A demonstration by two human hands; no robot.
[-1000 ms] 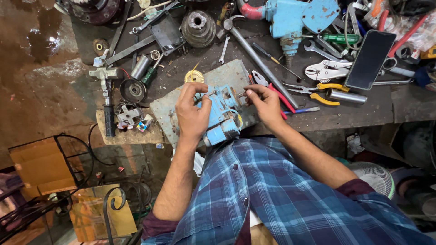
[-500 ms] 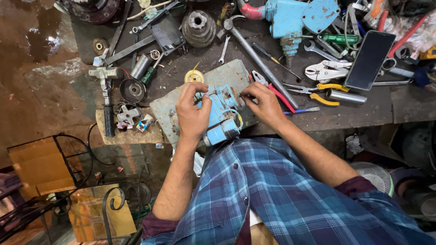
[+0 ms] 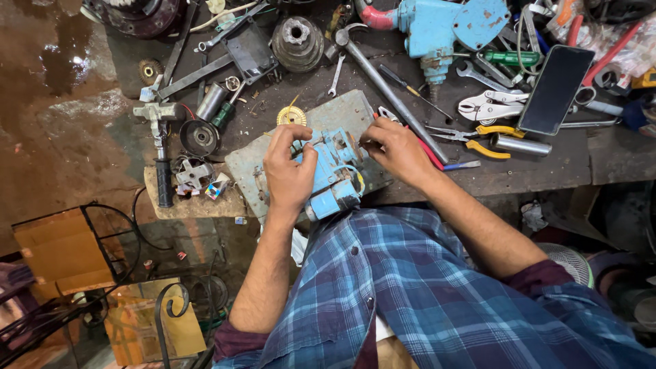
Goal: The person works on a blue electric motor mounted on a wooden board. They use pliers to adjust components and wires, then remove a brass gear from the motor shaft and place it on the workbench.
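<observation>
A dark, oil-stained workbench [image 3: 547,171] is carrying a sprawl of tools above a wet concrete floor, and near its front edge a worn grey metal plate [image 3: 342,113] is lying under a small blue power-tool body [image 3: 333,172]. The person in a blue plaid shirt is bending over it. The left hand [image 3: 288,171] is resting on the tool's left side, its palm and curled fingers wrapping the housing while thumb and forefinger are pinching at something small on top; what that piece is cannot be made out. The right hand [image 3: 396,149] is closing its fingertips at the tool's upper right end, though whether they are gripping a part or only pressing is not clear. The tool is looking like a cast-metal housing, so it is probably heavy for its size, rigid, and possibly greasy; holding it around the broad body, as the left hand is doing, seems the surest grip. Just beside the right hand, yellow-handled pliers [image 3: 478,137] and a long steel bar [image 3: 389,92] are lying, and a black phone [image 3: 555,89] is sitting farther right.
</observation>
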